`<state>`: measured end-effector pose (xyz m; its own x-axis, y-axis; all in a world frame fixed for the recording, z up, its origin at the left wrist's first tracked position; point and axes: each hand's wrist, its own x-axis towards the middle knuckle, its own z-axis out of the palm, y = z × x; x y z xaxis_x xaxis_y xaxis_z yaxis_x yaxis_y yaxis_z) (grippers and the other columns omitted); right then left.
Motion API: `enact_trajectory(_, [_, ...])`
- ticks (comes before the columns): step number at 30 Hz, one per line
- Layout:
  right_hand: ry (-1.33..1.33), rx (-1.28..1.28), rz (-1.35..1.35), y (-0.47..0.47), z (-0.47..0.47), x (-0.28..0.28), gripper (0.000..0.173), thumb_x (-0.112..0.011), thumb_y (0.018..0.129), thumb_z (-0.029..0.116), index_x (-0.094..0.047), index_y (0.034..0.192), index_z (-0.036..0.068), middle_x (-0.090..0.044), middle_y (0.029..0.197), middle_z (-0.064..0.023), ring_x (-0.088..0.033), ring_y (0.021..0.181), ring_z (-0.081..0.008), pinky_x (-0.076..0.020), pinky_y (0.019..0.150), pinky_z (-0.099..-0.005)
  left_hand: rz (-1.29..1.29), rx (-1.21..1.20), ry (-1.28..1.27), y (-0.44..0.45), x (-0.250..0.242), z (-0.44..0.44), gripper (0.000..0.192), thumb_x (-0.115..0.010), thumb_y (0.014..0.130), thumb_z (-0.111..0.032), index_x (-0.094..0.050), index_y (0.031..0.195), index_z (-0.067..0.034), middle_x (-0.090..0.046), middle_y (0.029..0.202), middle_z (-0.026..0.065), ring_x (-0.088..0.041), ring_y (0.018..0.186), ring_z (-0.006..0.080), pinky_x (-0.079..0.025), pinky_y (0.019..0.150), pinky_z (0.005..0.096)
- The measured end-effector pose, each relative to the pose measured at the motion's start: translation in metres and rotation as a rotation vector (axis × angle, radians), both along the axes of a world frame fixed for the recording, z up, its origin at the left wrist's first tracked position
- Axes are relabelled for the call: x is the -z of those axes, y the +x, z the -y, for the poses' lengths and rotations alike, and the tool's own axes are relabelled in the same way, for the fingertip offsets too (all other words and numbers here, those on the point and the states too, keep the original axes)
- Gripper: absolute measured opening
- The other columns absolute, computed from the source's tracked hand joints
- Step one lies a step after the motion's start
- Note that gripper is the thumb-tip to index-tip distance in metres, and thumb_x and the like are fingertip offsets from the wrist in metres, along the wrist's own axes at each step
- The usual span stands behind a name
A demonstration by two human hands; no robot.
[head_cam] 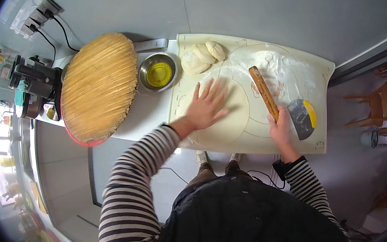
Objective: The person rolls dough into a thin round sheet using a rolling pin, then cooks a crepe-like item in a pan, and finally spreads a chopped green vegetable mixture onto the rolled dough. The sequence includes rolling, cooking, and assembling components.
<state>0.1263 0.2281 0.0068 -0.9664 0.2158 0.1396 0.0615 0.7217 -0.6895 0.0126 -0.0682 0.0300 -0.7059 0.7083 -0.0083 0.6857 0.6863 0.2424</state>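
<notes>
My left hand (205,107) is spread over a large flat round of rolled dough (229,123), palm down; whether it presses or hovers slightly is hard to tell. In my right hand (279,125) is one end of a wooden rolling pin (263,90), which slants away from me over the floured mat to the right of the dough. A dough scraper (302,119) with a dark blade and a yellow edge lies just right of that hand. Several dough lumps (202,57) rest at the mat's far left, beside a heap of loose flour (270,60).
A steel bowl of yellow oil (158,72) stands left of the silicone mat (316,102). Further left, a round straw lid (102,89) covers a red-rimmed container. Beyond it are a black kitchen appliance (37,80) and a plugged-in power strip (41,16). A grey wall (254,3) bounds the back.
</notes>
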Motion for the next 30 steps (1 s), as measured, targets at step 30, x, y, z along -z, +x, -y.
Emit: enact_trajectory(30, [0.045,-0.32,0.027,0.03,-0.007,-0.024,0.041,-0.063,0.088,0.011,-0.05,0.126,-0.001,-0.055,0.111,-0.0211,-0.05,0.107,-0.0417,-0.0407,0.093,-0.0494,0.113,-0.159,0.383,0.049,0.005,0.012,0.089,-0.04,0.096,-0.062,-0.012,0.157,-0.004,-0.008,0.163,0.0224,-0.011,0.151,0.0364,-0.01,0.12,0.0558])
